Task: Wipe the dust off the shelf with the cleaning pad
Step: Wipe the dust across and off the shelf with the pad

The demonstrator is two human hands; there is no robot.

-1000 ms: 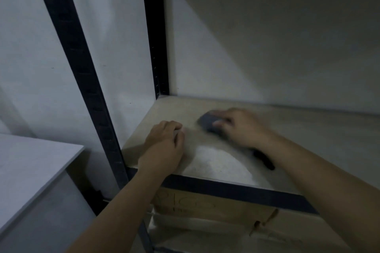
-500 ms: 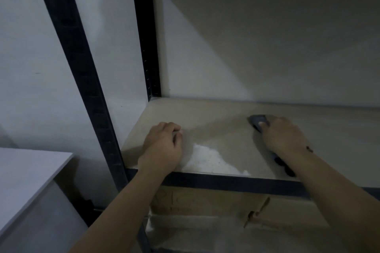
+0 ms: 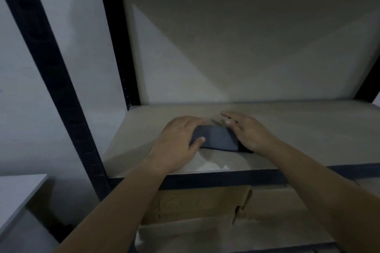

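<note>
Whereas the right hand (image 3: 249,133) alone wiped a second ago, the left hand (image 3: 176,141) now clasps the pad (image 3: 214,137) from 9 o'clock. Right fingers lie open at its 3 o'clock edge; dust (image 3: 213,165) remains at 6 o'clock on the shelf (image 3: 308,129).

Beige shelf (image 3: 298,139), dark cleaning pad (image 3: 216,137) on it, perhaps white dust (image 3: 211,165)

The cleaning pad (image 3: 214,137) is a dark grey-blue, flat, roughly rectangular piece lying on the shelf board (image 3: 308,129), near the front and left of centre; its left end and right end are covered by fingers, so only its middle shows; the shelf is a pale, matte board with a dark metal front rail (image 3: 226,177) and dark uprights; a small whitish patch of dust (image 3: 213,165) lies just in front of the pad, beside the rail.
</note>
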